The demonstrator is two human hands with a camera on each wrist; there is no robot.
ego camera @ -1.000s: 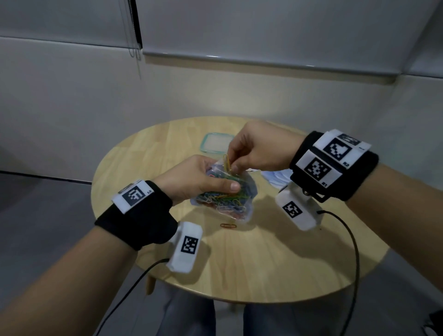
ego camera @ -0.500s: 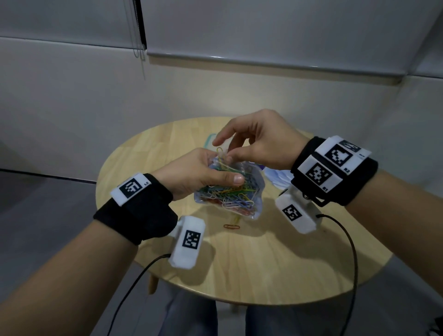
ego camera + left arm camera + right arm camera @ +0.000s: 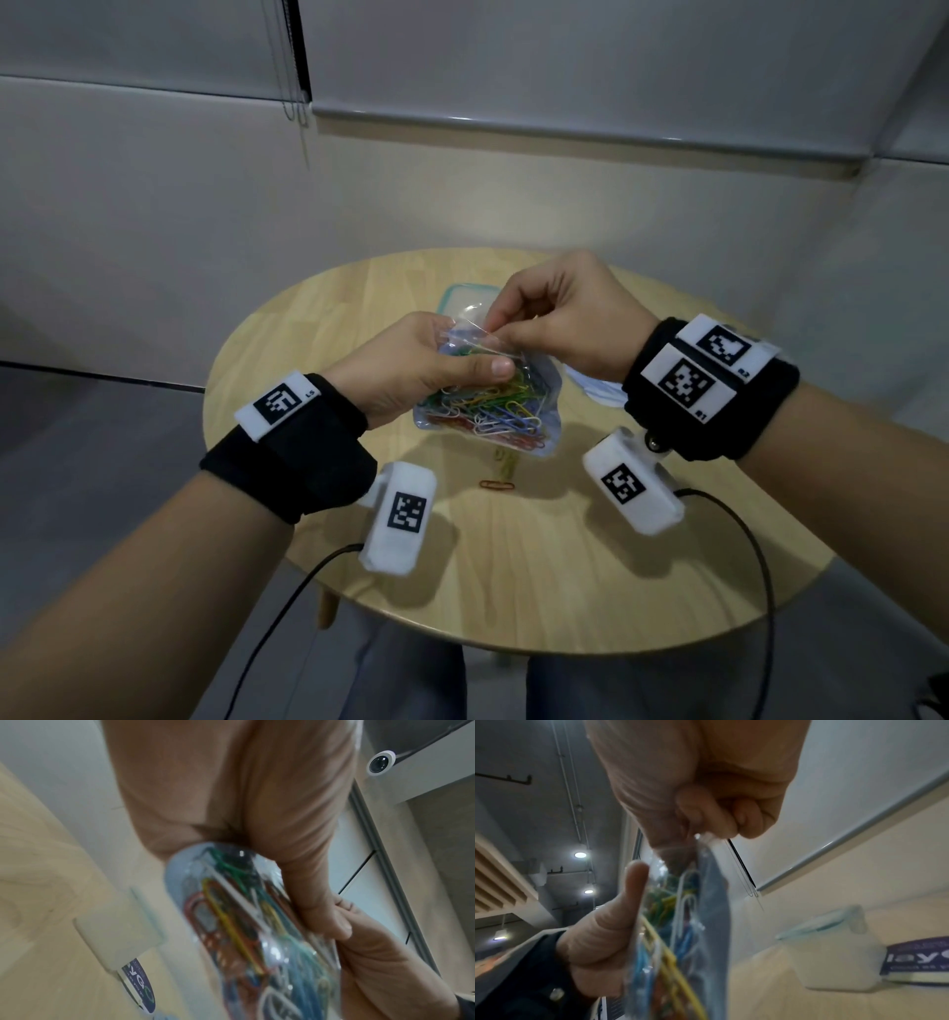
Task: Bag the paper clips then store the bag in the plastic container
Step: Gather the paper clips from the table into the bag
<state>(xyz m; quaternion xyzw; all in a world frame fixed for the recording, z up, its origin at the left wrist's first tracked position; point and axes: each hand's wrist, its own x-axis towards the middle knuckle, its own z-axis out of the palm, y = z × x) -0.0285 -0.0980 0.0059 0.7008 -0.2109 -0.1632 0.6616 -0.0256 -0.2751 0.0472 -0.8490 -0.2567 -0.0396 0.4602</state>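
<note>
A clear plastic bag (image 3: pixel 493 411) full of coloured paper clips hangs above the round wooden table (image 3: pixel 513 565). My left hand (image 3: pixel 426 370) grips the bag's upper left part, thumb across its front. My right hand (image 3: pixel 554 318) pinches the bag's top edge (image 3: pixel 706 839) between thumb and fingers. In the left wrist view the bag (image 3: pixel 244 923) fills the middle, with red, yellow, green and blue clips inside. One loose orange paper clip (image 3: pixel 496 484) lies on the table below the bag. The plastic container (image 3: pixel 464 303) with a teal rim stands behind the hands, partly hidden.
A blue and white printed packet (image 3: pixel 601 393) lies on the table under my right wrist, also seen as the packet (image 3: pixel 916 963) next to the container (image 3: pixel 839 959). Walls stand close behind the table. Cables run from both wrist cameras toward me.
My right hand has gone from spread fingers above the bag to pinching its top edge. The bag has risen slightly. The loose orange clip has stayed put.
</note>
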